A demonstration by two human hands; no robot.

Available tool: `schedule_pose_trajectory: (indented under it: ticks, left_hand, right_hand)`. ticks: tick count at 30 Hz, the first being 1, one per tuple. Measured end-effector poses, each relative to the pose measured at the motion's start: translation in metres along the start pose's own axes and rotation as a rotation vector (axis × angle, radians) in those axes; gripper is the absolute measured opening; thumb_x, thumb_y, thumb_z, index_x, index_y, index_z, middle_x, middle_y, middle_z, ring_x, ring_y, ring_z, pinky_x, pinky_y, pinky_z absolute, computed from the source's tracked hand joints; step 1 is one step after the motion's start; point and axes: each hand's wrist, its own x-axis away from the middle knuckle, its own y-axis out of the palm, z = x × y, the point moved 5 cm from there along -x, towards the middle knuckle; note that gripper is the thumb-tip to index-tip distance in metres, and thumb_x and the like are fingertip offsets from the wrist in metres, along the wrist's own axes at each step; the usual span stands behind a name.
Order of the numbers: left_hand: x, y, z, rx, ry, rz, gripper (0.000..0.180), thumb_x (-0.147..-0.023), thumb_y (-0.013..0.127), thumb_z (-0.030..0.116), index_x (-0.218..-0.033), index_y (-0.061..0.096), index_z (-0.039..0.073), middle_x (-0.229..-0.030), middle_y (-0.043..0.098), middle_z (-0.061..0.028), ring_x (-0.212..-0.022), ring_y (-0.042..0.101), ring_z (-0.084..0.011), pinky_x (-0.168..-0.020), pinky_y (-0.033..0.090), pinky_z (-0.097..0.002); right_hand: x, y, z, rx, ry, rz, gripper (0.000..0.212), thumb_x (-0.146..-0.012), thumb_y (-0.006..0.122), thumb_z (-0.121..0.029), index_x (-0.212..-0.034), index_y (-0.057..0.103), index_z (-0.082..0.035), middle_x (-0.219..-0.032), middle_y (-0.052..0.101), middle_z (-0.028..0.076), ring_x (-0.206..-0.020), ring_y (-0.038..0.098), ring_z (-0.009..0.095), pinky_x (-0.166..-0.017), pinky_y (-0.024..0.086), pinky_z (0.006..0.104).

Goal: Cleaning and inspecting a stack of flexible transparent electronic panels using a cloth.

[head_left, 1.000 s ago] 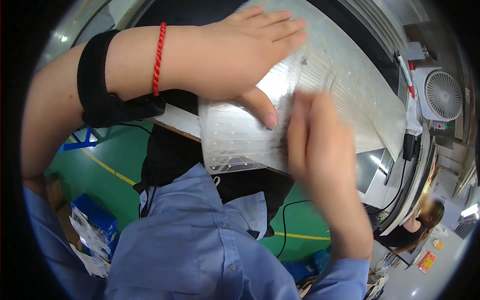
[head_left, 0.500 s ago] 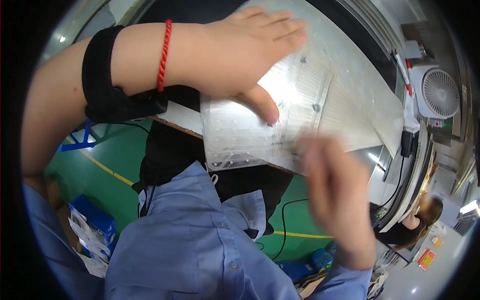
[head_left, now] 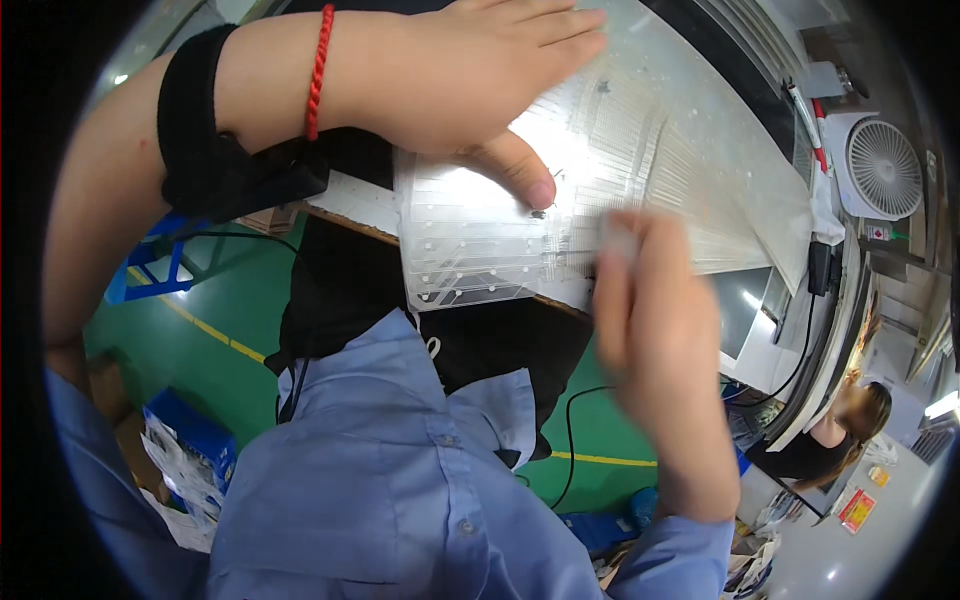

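Observation:
A clear, thin plastic sheet (head_left: 465,240) with fine printed lines and small pale dots lies on the bench, glossy with reflected light. My left hand (head_left: 470,85) is pressed flat across it, fingers stretched out to the far right. Its thumb points at a small dark mark on the sheet. Over the sheet's right part is my right hand (head_left: 660,320), blurred by motion, with its fingers pinched together. Something pale and small seems to show at its fingertips, too smeared to name. Whether those fingertips touch the sheet, I cannot tell.
A white fan (head_left: 882,168) stands at the right, with red and white pens (head_left: 806,122) near it. A black cable adapter (head_left: 822,268) hangs at the bench's right edge. Farther right, another person (head_left: 825,435) sits. A blue stool (head_left: 150,265) is at the left.
The sheet and my left hand appear slightly higher in the picture. My right hand has shifted up as well, still blurred, with its fingers pinched.

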Motion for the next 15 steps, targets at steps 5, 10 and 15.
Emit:
schedule_pose_trajectory:
  ticks: [5, 10, 15]
  left_hand:
    - [-0.001, 0.001, 0.001, -0.016, 0.058, 0.044, 0.114, -0.081, 0.066, 0.068, -0.142, 0.027, -0.021, -0.15, 0.027, -0.0407, -0.143, 0.028, -0.0501, -0.119, 0.025, -0.0521]
    - [-0.001, 0.001, 0.003, -0.117, -0.128, -0.011, 0.129, -0.062, 0.069, 0.073, -0.153, 0.024, -0.006, -0.159, 0.026, -0.0261, -0.15, 0.022, -0.0404, -0.122, 0.018, -0.0493]
    - [-0.004, -0.002, 0.005, -0.148, -0.127, -0.054, 0.132, -0.06, 0.062, 0.08, -0.153, 0.024, -0.006, -0.16, 0.025, -0.0263, -0.15, 0.021, -0.041, -0.122, 0.017, -0.0493]
  right_hand:
    - [0.036, -0.011, -0.003, -0.096, -0.093, -0.038, 0.027, -0.089, 0.064, -0.001, -0.114, 0.057, 0.003, -0.076, 0.064, 0.018, -0.058, 0.064, 0.038, -0.053, 0.05, 0.0443]
    - [0.002, 0.004, 0.01, 0.117, -0.01, 0.096, 0.017, -0.091, 0.061, -0.005, -0.108, 0.058, -0.002, -0.073, 0.063, 0.015, -0.061, 0.065, 0.032, -0.05, 0.049, 0.0415]
    - [0.032, -0.014, 0.003, -0.058, -0.201, 0.131, 0.028, -0.084, 0.067, -0.002, -0.112, 0.06, 0.0, -0.077, 0.061, 0.011, -0.055, 0.06, 0.029, -0.049, 0.049, 0.0401]
